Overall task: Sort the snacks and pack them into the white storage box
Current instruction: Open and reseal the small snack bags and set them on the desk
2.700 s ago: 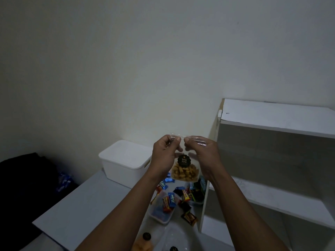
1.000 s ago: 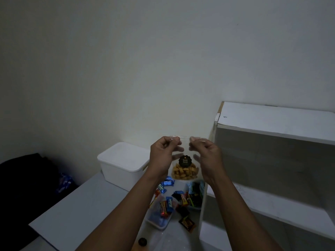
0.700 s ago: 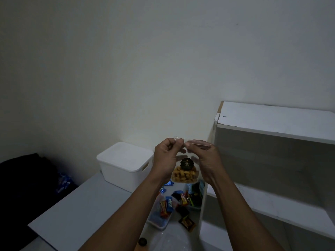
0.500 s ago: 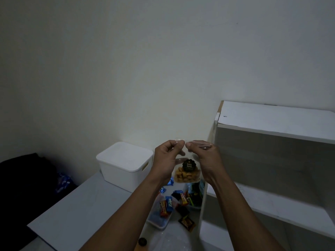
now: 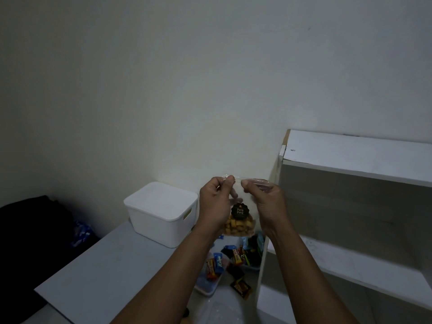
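Note:
I hold a clear snack bag (image 5: 239, 226) up in front of me; it has golden fried pieces in the bottom and a round black label. My left hand (image 5: 216, 208) and my right hand (image 5: 266, 203) both pinch its top edge, thumbs nearly touching. The white storage box (image 5: 161, 215) stands on the grey table (image 5: 105, 272) to the left of my hands, with its lid on. Below the bag lie several small wrapped snacks (image 5: 233, 260), some of them in shallow clear trays.
A white shelf unit (image 5: 350, 206) stands open at the right, its side panel close to my right hand. A dark bundle (image 5: 30, 232) and a blue patterned bag (image 5: 80, 233) sit beyond the table's left edge. The wall is right behind the box.
Both hands have stayed on the bag's top edge; they spread apart about a second ago and have come back together, thumbs almost meeting. The bag hangs in much the same place.

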### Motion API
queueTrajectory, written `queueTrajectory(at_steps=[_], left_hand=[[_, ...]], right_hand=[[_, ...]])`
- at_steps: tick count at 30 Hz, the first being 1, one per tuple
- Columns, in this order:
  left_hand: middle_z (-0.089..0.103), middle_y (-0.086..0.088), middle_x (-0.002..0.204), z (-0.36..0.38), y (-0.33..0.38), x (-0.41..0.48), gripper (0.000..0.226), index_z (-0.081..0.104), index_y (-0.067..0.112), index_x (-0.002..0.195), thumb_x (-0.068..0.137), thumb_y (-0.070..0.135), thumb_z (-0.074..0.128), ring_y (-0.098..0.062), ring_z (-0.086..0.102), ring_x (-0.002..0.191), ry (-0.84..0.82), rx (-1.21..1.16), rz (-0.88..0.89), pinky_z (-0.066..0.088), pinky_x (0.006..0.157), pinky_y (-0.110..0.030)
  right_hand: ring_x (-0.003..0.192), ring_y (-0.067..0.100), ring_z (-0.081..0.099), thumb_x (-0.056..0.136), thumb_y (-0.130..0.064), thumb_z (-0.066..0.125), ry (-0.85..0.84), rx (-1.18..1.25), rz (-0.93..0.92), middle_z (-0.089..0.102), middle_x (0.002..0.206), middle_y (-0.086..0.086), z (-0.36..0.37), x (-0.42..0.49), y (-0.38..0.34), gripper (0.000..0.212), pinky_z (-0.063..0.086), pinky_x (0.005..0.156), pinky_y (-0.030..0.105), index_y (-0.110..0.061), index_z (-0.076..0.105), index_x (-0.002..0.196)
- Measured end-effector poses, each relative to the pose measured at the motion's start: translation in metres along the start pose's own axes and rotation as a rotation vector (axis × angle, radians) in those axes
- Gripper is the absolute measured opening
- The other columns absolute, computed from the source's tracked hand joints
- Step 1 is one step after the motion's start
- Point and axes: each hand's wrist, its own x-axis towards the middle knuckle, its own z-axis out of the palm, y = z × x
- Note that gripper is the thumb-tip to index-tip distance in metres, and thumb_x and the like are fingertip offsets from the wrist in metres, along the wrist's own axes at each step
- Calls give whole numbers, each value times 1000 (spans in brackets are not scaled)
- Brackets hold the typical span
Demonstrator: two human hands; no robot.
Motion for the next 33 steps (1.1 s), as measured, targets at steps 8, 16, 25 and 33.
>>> queueTrajectory(at_steps=[8,16,25,33], left_hand=[[55,-9,69,4,5,7,25,63,1,87,98,23,57,-13,58,64,67,-11,23,61,68,-39],[58,-1,61,4,3,9,24,61,6,83,97,26,59,-12,58,61,86,-25,-14,54,65,-40],[60,-7,72,8,6,7,32,60,-3,87,96,28,60,-11,62,59,184,76,90,53,60,-33],[65,-2,74,1,7,7,17,65,6,97,96,22,60,-18,68,69,80,-93,-5,56,59,-33]], right_hand=[[71,1,66,86,-16,74,106,33,4,72,75,-5,-4,2,-3,7,50,73,23,-12,77,91],[76,16,64,95,-18,63,124,181,110,71,82,2,2,-1,-3,14,56,62,34,-12,75,92],[63,11,56,96,-20,62,192,167,48,62,62,-7,13,-1,-2,20,48,53,26,-19,75,81],[62,9,55,95,-21,62,131,209,29,63,67,-4,-1,-1,-11,17,50,60,28,-17,72,83]])
